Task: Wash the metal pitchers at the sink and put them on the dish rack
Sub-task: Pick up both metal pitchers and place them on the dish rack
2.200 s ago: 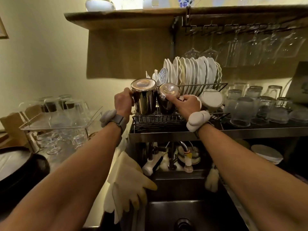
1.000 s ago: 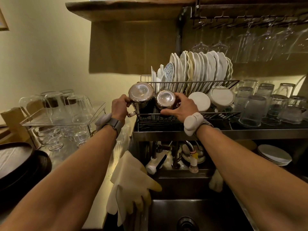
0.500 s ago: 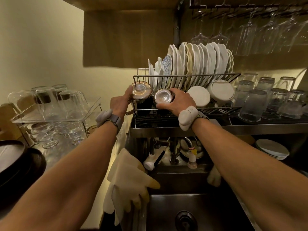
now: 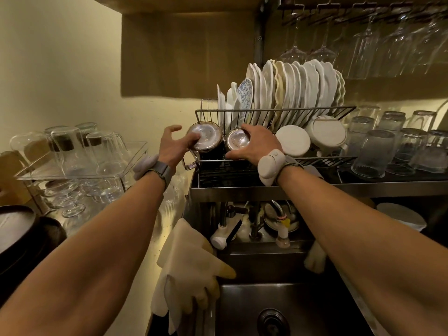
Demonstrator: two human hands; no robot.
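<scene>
Tipping risk at rack (image 4: 278, 110) left end: left hand (image 4: 171, 147) spread, fingertip on big pitcher (image 4: 206, 138); right hand (image 4: 257, 144) clamped on small pitcher (image 4: 236, 141); clumsy release, fall into sink (image 4: 315, 309).

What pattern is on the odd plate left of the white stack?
The patterned plate has a fine blue print on white; head view.

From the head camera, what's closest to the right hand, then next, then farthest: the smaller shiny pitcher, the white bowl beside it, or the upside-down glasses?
1. smaller pitcher, held under the right hand.
2. white bowl, just right of the hand, in the dish rack.
3. upside-down glasses, far right, past the rack.
</scene>
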